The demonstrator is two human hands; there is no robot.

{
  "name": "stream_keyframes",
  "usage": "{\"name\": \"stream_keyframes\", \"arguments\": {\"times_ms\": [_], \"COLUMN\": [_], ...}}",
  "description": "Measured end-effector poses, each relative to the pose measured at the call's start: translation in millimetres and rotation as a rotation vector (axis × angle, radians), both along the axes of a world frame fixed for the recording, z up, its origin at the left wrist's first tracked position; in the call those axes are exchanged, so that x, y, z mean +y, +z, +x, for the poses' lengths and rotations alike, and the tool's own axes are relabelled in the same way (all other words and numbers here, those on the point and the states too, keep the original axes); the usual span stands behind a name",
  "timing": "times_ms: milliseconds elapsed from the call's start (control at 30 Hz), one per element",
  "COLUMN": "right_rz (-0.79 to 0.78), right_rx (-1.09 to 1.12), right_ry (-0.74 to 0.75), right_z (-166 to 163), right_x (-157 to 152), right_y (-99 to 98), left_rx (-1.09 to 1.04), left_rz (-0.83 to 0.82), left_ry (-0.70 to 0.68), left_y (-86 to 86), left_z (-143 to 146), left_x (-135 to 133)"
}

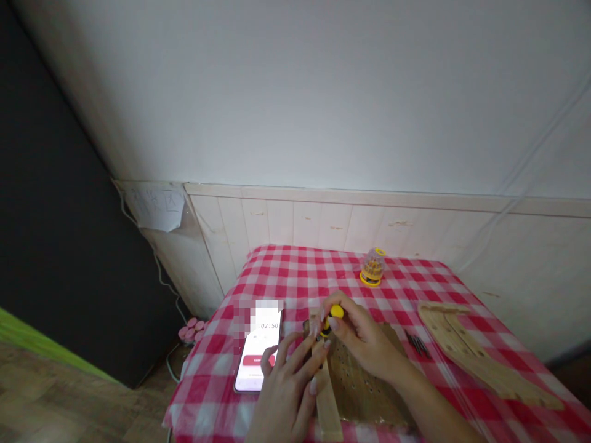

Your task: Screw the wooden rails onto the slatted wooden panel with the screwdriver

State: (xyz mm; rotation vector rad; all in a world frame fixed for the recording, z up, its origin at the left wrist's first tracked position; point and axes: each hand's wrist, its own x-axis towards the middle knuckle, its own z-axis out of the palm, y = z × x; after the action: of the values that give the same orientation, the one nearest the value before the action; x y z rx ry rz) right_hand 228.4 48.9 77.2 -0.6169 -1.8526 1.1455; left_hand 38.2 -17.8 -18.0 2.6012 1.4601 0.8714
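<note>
My right hand (357,332) is closed around a short screwdriver (337,311) with a yellow and black handle. The screwdriver is tilted, its lower end down at a narrow wooden strip (329,409). My left hand (290,375) grips this strip, with fingertips gathered close to the tool's lower end. What lies right under those fingertips is hidden. Beneath the strip and my right forearm is a flat brown board (362,394) with several small holes.
A lit phone (258,344) showing a timer lies left of my left hand. Several dark screwdriver bits (418,343) and joined wooden pieces (480,357) lie to the right. A clear-domed bit holder (372,269) stands at the back of the checked tablecloth (305,271), near the wall.
</note>
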Motion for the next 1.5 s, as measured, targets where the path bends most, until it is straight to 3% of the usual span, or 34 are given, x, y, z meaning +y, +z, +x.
{"name": "stream_keyframes", "arguments": {"times_ms": [267,400,567,767,933,1067,1300,1500], "right_rz": [-0.127,-0.161,-0.019,0.181,0.244,0.179,-0.126,-0.143], "right_rx": [0.035,-0.011,-0.109,-0.034,0.007,0.058,0.062,0.113], "right_ry": [0.152,0.136,0.036,-0.036,-0.066,-0.045,0.058,0.095], "right_z": [-0.7,2.0,6.0,2.8,0.5,-0.5,-3.5,-7.3], "right_x": [-4.2,-5.8,-0.2,5.0,4.5,3.4,-1.8,-2.9], "right_y": [-0.9,3.8,7.2,10.9,8.0,4.1,-0.1,-6.7], "left_rx": [0.018,0.009,-0.005,-0.014,0.003,0.010,-0.002,-0.003], "left_rz": [-0.038,-0.033,-0.006,0.000,-0.006,-0.022,-0.007,-0.030], "left_ry": [-0.008,-0.006,-0.013,-0.010,-0.002,0.002,0.000,-0.002], "left_y": [4.9,5.3,2.9,2.6,4.5,6.7,1.2,5.4], "left_z": [-0.5,-0.6,-1.0,-0.2,-0.5,-0.7,-1.5,-0.2], "left_x": [-1.6,-2.1,-1.1,-0.5,-0.8,-1.4,-1.1,-0.6]}}
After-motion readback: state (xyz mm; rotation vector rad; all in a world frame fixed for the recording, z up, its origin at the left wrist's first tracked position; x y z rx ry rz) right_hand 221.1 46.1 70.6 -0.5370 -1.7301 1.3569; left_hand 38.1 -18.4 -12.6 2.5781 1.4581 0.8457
